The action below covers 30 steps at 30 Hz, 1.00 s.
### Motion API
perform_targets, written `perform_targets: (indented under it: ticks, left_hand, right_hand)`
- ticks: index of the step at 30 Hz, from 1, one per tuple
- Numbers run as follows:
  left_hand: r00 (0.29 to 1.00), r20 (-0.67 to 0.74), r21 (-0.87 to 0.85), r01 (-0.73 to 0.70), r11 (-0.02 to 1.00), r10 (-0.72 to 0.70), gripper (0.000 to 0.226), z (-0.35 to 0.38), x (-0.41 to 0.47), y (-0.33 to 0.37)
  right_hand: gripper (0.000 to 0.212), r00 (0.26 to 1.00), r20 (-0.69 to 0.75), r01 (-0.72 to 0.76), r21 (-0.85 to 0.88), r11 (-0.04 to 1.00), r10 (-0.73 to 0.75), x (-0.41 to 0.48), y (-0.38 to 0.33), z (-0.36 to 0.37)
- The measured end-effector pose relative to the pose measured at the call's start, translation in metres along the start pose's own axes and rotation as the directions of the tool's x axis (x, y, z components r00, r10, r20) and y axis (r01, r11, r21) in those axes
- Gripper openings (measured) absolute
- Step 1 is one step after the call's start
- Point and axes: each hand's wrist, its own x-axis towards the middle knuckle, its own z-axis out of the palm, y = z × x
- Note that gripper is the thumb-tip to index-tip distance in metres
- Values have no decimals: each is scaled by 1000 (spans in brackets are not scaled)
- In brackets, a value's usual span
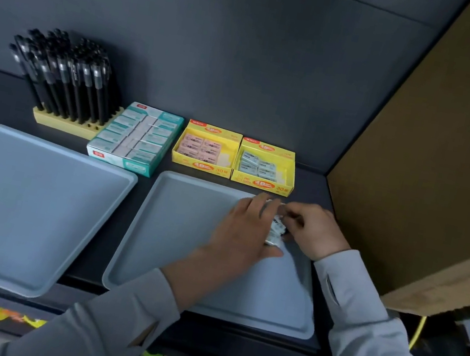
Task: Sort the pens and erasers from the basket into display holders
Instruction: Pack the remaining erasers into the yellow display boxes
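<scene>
Grey-blue plastic of the right tray (181, 262) carried only one small bunch of wrapped erasers (276, 232), at about two o'clock on the tray, near its far right corner. On my screen the left hand (245, 230) was closed on this bunch, fingers on the far side and thumb on the near side. The right hand (312, 229) met it from three o'clock with curled fingers that pinched the same bunch. How many pieces were inside, I could not tell, because the hands hid most of them.

I judged that the step was collecting the erasers into one stack before lifting. The black pens (66, 76) already stood in the wooden holder (61, 123) at ten o'clock. The right yellow box (261, 182), just beyond the hands at twelve o'clock, showed similar pale blue wrappers and some free room. The next move, I thought, needed a firm squeeze so that no piece slipped, then a short carry toward twelve o'clock.
</scene>
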Motion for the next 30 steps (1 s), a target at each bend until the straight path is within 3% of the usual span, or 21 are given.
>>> perform_targets:
  ticks: [3, 6, 8, 13, 16, 19, 22, 24, 27, 29, 30]
  left_hand:
    - [1000, -13, 23, -19, 1000, 19, 83, 0, -8, -18]
    - [998, -56, 162, -15, 987, 24, 75, -1, -21, -38]
    - [993, -115, 269, 23, 963, 9, 73, -2, -25, -48]
    - [995, -63, 265, 86, 960, -72, 64, -16, -24, -41]
    - [998, -68, 265, 28, 964, -11, 55, -14, -24, -43]
    - [990, -112, 303, -53, 952, 90, 29, -12, -17, -50]
    - [993, -114, 304, 74, 950, -41, 28, -21, -7, -53]
    - [983, -140, 212, 146, 966, -118, 28, -26, -3, -56]
    - [948, -157, -65, 271, 960, -278, 26, -36, -1, -64]
    - [922, -133, -300, 313, 901, -364, 22, -41, -3, -72]
    - [906, -94, -470, 325, 821, -412, 17, -44, -5, -76]
  right_hand:
    - [18, 997, 38, 61, 63, 996, -64, -1, -13, 12]
    - [22, 995, 88, 21, 310, 950, -51, -2, -23, 22]
    - [26, 999, 45, -19, 386, 922, 2, 0, -21, 25]
    - [31, 999, 0, -32, 232, 972, 33, 2, -19, 22]
    - [29, 1000, 17, 10, 196, 981, -13, -1, -28, 18]
    - [28, 999, 23, 25, 183, 983, -30, -1, -35, 17]
    - [25, 999, 37, 28, 185, 982, -36, -3, -41, 19]
    - [24, 999, 32, 36, 184, 982, -43, -4, -45, 20]
    - [18, 994, 68, 74, 181, 981, -88, -2, -51, 25]
    - [25, 978, 116, 153, 143, 978, -171, 0, -57, 31]
    - [31, 970, 135, 191, 109, 976, -205, 0, -61, 34]
